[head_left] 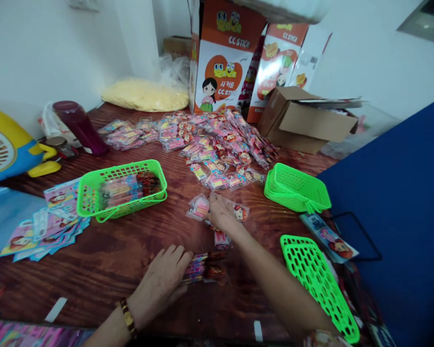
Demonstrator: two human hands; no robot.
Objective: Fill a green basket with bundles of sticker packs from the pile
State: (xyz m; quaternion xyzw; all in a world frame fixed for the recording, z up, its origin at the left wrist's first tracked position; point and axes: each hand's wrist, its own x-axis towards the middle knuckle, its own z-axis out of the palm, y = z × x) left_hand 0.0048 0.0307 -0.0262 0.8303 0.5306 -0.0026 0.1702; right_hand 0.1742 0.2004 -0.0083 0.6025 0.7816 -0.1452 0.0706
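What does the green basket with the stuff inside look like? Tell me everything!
The green basket is bright lime plastic with latticed walls and a thick rim. It stands upright on the brown wooden table, left of the hands, and holds a bundle of wrapped packets lying flat. One end rests on some pink and blue cards. No hand touches it.

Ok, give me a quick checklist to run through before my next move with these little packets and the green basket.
1. Left hand steadies the gathered packets: ok, it rests on the bundle.
2. Right hand on a loose packet: ok, fingertips touch it.
3. Filled green basket has room: cannot tell, packets already lie inside.
4. Spare baskets within reach: ok, stacked to the right.
5. Packet pile still has stock: ok.
6. Table between hands and basket unobstructed: ok.
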